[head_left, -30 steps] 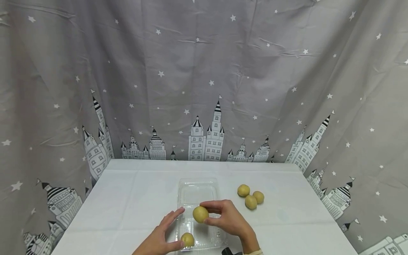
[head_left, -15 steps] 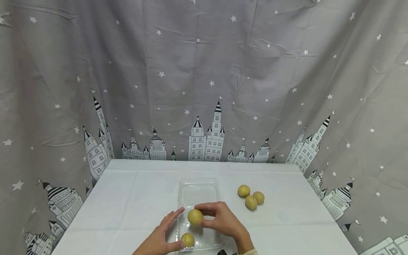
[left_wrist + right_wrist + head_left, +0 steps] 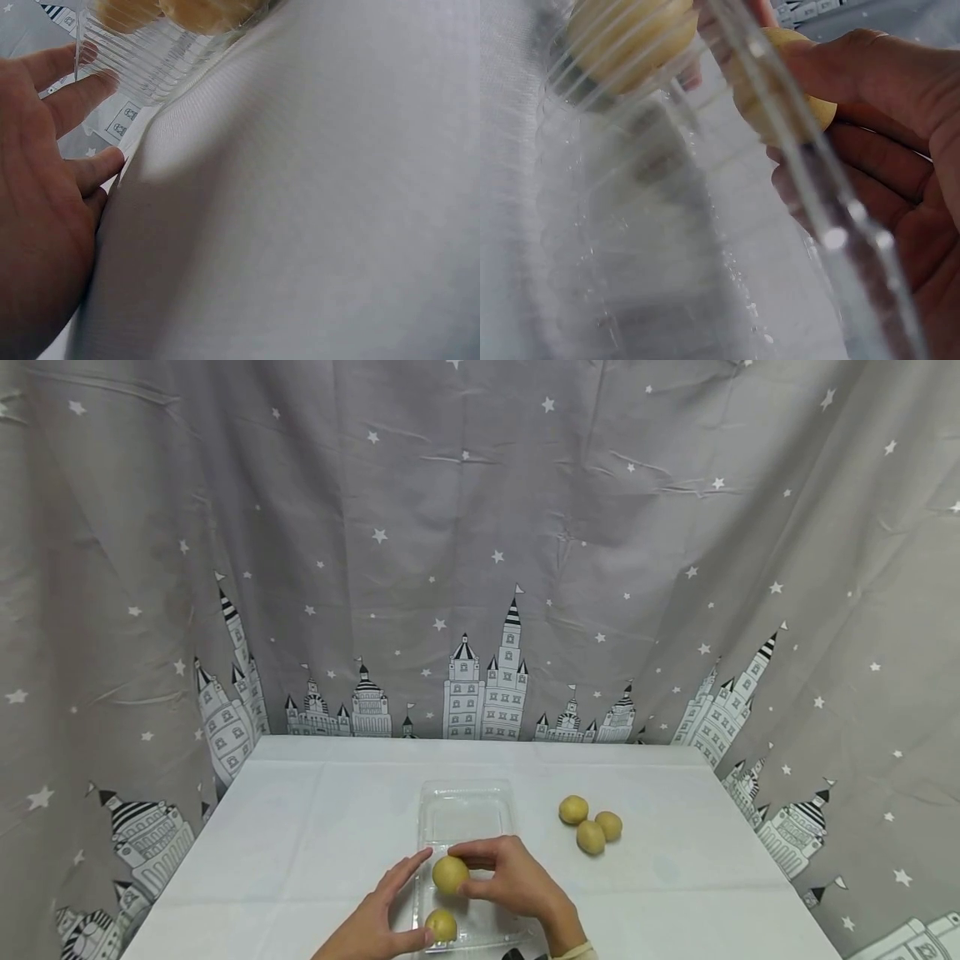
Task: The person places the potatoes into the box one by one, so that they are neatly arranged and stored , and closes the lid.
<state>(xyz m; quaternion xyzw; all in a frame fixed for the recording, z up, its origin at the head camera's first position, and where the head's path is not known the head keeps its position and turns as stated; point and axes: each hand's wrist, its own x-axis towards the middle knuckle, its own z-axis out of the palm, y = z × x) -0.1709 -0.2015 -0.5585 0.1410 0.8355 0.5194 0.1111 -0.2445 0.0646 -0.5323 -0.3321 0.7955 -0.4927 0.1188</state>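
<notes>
Round yellow potato [image 3: 450,876] pinched between thumb and fingers of right hand [image 3: 510,878], over near half of clear plastic clamshell container [image 3: 467,816], lower centre of frame; contact with floor cannot be told. Container's side flanked by left hand [image 3: 377,913], set apart, fingers straight, nothing gripped. Second yellow potato [image 3: 441,926] seated at near-left corner. Placing step apparently in hand; gentle lowering, then release, seemingly called for. Three loose yellow potatoes [image 3: 590,837] clustered lower right.
</notes>
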